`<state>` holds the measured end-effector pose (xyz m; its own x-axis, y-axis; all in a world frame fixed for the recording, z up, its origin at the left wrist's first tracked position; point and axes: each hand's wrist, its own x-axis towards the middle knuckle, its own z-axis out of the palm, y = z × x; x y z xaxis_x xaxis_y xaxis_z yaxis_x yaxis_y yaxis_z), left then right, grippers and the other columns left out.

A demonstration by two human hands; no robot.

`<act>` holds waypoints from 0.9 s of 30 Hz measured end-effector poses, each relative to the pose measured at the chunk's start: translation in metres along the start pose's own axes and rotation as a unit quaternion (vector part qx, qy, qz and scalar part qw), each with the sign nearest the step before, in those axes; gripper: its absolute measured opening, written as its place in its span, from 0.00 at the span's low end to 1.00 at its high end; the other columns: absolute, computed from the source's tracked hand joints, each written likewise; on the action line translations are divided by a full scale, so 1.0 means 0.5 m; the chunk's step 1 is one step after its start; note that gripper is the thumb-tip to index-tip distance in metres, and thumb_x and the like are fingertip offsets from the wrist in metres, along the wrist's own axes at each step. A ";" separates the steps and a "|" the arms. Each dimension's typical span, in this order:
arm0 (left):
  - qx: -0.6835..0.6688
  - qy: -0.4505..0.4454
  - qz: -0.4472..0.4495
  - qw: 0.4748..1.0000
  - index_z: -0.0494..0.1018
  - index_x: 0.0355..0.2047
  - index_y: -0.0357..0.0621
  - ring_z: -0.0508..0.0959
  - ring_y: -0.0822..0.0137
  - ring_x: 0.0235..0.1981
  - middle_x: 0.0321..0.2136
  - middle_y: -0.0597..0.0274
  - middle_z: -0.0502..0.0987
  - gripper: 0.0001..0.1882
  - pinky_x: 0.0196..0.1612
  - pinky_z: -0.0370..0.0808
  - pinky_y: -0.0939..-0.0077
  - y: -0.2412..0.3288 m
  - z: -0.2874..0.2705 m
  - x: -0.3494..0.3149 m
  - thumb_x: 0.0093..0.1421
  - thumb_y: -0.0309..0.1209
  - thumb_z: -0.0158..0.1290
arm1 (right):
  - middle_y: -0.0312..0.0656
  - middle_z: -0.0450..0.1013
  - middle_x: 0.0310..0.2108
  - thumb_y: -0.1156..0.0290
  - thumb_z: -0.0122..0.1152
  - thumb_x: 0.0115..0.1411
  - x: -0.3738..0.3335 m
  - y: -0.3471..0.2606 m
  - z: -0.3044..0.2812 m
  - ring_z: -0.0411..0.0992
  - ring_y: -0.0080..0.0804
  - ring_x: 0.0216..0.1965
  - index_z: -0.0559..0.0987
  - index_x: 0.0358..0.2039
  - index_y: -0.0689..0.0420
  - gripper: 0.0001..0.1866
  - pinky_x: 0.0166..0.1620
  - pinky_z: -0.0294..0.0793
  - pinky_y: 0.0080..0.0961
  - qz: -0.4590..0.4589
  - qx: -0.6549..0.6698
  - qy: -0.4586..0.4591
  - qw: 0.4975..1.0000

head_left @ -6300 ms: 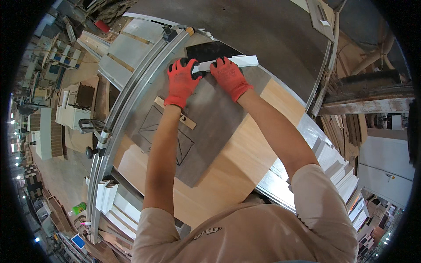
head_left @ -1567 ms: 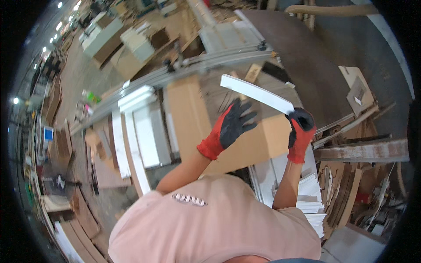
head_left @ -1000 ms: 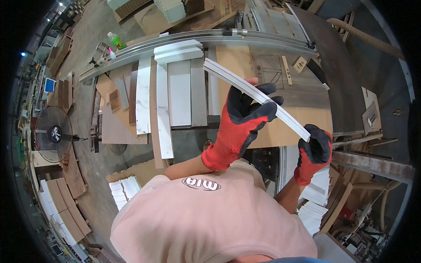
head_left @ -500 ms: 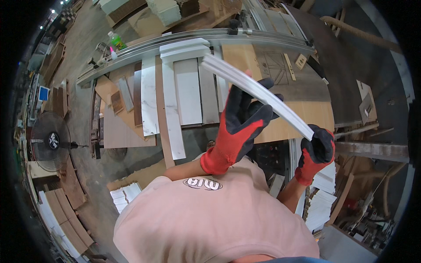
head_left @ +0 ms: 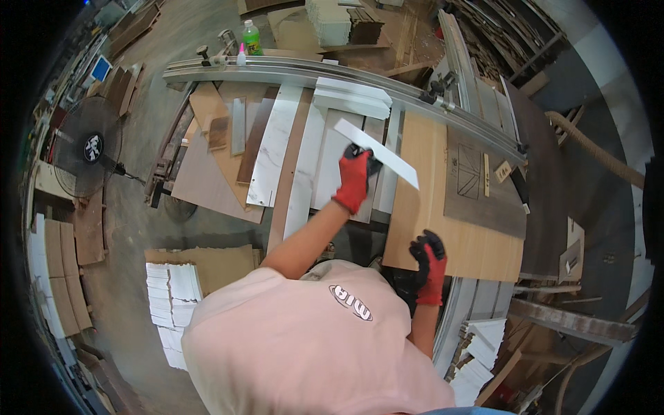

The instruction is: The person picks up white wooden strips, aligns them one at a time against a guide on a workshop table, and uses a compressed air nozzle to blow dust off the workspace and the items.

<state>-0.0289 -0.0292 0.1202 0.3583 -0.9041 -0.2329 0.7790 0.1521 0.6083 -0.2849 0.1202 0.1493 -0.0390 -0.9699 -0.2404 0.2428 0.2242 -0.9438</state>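
My left hand (head_left: pixel 356 173), in a red and black work glove, is closed around a white strip (head_left: pixel 387 159). The strip is flat and narrow and slants down to the right over the boards on the bench. Lower right, my right hand (head_left: pixel 429 266), gloved the same way, is loosely bent with nothing visible in it. It is apart from the strip, above the near edge of a light wood panel (head_left: pixel 423 187). Beyond my left hand, several white strips (head_left: pixel 351 95) lie stacked near a metal rail (head_left: pixel 290 69).
White marbled boards (head_left: pixel 274 155) and brown offcuts lie on the left of the bench. A green bottle (head_left: pixel 252 40) stands behind the rail. Left is a fan (head_left: pixel 93 148). White piece stacks sit at lower left (head_left: pixel 171 294) and lower right (head_left: pixel 482 349).
My left hand has carried the strip toward the stacked white strips, turning its flat face up. My right hand has let go of the strip's end. The head view has shifted.
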 end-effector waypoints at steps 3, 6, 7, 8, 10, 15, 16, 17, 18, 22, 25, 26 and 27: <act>-0.025 0.076 0.064 0.995 0.70 0.42 0.44 0.76 0.69 0.29 0.30 0.66 0.74 0.12 0.32 0.81 0.69 0.030 0.001 0.165 0.57 0.23 0.56 | 0.42 0.78 0.41 0.73 0.62 0.63 0.019 0.079 -0.026 0.78 0.31 0.39 0.77 0.52 0.61 0.17 0.44 0.80 0.29 0.093 -0.055 -0.071 0.992; -0.018 0.113 0.100 0.988 0.68 0.37 0.47 0.73 0.67 0.26 0.30 0.64 0.72 0.10 0.30 0.79 0.68 0.030 -0.009 0.333 0.56 0.24 0.55 | 0.40 0.78 0.39 0.73 0.62 0.62 0.026 0.148 -0.046 0.78 0.28 0.37 0.78 0.51 0.62 0.16 0.40 0.78 0.25 0.073 -0.140 -0.111 0.981; -0.021 0.147 0.106 0.983 0.69 0.34 0.50 0.73 0.66 0.26 0.32 0.62 0.72 0.08 0.31 0.80 0.67 0.032 -0.009 0.377 0.56 0.24 0.56 | 0.39 0.79 0.38 0.73 0.62 0.62 0.029 0.161 -0.047 0.77 0.27 0.36 0.78 0.50 0.62 0.16 0.39 0.77 0.23 0.061 -0.157 -0.111 0.979; 0.005 0.145 0.099 0.984 0.65 0.34 0.50 0.73 0.65 0.28 0.31 0.63 0.71 0.11 0.29 0.78 0.67 0.033 -0.011 0.408 0.54 0.25 0.55 | 0.38 0.78 0.37 0.74 0.62 0.62 0.027 0.160 -0.047 0.77 0.28 0.35 0.78 0.49 0.62 0.15 0.38 0.77 0.23 0.084 -0.141 -0.082 0.983; 0.063 0.209 0.078 0.973 0.64 0.38 0.50 0.73 0.64 0.27 0.31 0.62 0.71 0.14 0.28 0.76 0.67 0.014 -0.005 0.452 0.53 0.25 0.55 | 0.38 0.78 0.36 0.74 0.62 0.62 0.029 0.149 -0.052 0.77 0.28 0.33 0.78 0.49 0.62 0.15 0.38 0.77 0.23 0.112 -0.125 -0.072 0.983; 0.225 0.396 0.068 0.888 0.63 0.50 0.50 0.77 0.54 0.37 0.43 0.51 0.75 0.25 0.39 0.75 0.58 0.037 -0.047 0.552 0.51 0.30 0.57 | 0.37 0.77 0.33 0.75 0.61 0.62 0.030 0.132 -0.019 0.76 0.27 0.32 0.78 0.49 0.62 0.14 0.36 0.76 0.23 0.125 -0.099 -0.083 0.984; 0.240 0.387 0.050 0.889 0.63 0.50 0.50 0.78 0.52 0.39 0.44 0.49 0.75 0.25 0.41 0.75 0.57 0.028 -0.040 0.539 0.52 0.31 0.57 | 0.37 0.77 0.33 0.75 0.61 0.62 0.032 0.147 -0.031 0.75 0.27 0.31 0.78 0.49 0.62 0.14 0.36 0.76 0.22 0.123 -0.088 -0.081 0.985; 0.261 0.371 0.024 0.891 0.63 0.51 0.50 0.78 0.51 0.41 0.46 0.48 0.75 0.25 0.43 0.74 0.56 0.010 -0.012 0.508 0.52 0.32 0.57 | 0.36 0.76 0.32 0.74 0.61 0.62 0.029 0.166 -0.052 0.75 0.26 0.31 0.78 0.49 0.62 0.14 0.35 0.76 0.22 0.120 -0.074 -0.069 0.988; 0.277 0.359 0.006 0.891 0.63 0.51 0.50 0.78 0.50 0.43 0.48 0.46 0.75 0.26 0.45 0.74 0.56 0.007 0.009 0.484 0.52 0.33 0.57 | 0.36 0.76 0.32 0.74 0.61 0.62 0.027 0.178 -0.064 0.75 0.25 0.31 0.78 0.49 0.62 0.14 0.35 0.75 0.22 0.115 -0.061 -0.065 0.989; 0.215 0.342 0.082 0.911 0.55 0.63 0.37 0.76 0.42 0.51 0.53 0.34 0.71 0.36 0.55 0.73 0.55 0.018 0.015 0.485 0.54 0.28 0.53 | 0.35 0.76 0.32 0.73 0.60 0.63 0.029 0.169 -0.058 0.74 0.24 0.30 0.78 0.49 0.61 0.14 0.34 0.74 0.19 0.122 -0.054 -0.063 0.989; 0.233 0.369 0.081 0.896 0.58 0.61 0.36 0.77 0.44 0.50 0.53 0.35 0.72 0.33 0.54 0.73 0.58 0.020 -0.014 0.528 0.54 0.30 0.53 | 0.41 0.79 0.37 0.74 0.59 0.63 0.037 0.156 -0.053 0.77 0.30 0.34 0.80 0.48 0.63 0.14 0.41 0.77 0.25 0.115 -0.086 -0.091 0.985; 0.281 0.368 0.042 0.885 0.62 0.59 0.36 0.77 0.45 0.49 0.52 0.36 0.73 0.31 0.54 0.73 0.59 -0.005 0.038 0.489 0.55 0.31 0.53 | 0.41 0.79 0.36 0.74 0.59 0.63 0.020 0.143 -0.049 0.77 0.30 0.34 0.80 0.48 0.63 0.14 0.40 0.77 0.25 0.137 -0.075 -0.044 0.987; 0.323 0.370 0.013 0.871 0.66 0.57 0.35 0.78 0.46 0.49 0.52 0.38 0.74 0.28 0.53 0.73 0.60 -0.014 0.073 0.462 0.55 0.33 0.53 | 0.41 0.79 0.36 0.73 0.59 0.63 0.012 0.137 -0.053 0.77 0.29 0.34 0.80 0.48 0.63 0.14 0.40 0.77 0.25 0.134 -0.068 -0.030 0.988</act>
<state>0.0294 -0.2537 0.0899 0.7911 -0.3628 -0.4924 0.3988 -0.3045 0.8650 -0.2940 0.1325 0.0771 0.0670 -0.8766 -0.4765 0.1032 0.4811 -0.8706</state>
